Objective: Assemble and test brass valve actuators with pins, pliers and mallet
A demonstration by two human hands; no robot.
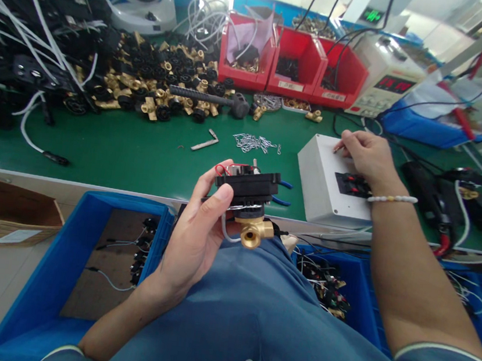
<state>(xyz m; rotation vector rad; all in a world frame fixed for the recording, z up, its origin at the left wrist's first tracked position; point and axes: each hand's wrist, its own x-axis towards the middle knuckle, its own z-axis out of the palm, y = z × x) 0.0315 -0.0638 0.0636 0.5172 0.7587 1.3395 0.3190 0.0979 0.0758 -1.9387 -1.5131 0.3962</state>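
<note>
My left hand is closed around a motorized valve, with its black housing on top and its brass fitting pointing down. Red wires and a metal part show at the top of the housing, and a grey cable loops below. Over the white control box, my right hand pinches its fingers near the top edge. What lies between those fingertips is too small to make out. A black panel with red parts sits on the box beside my right wrist.
Metal clips and a bent metal piece lie on the green bench. Behind are piled brass fittings, a black mallet, red bins and a power supply. A blue crate stands below.
</note>
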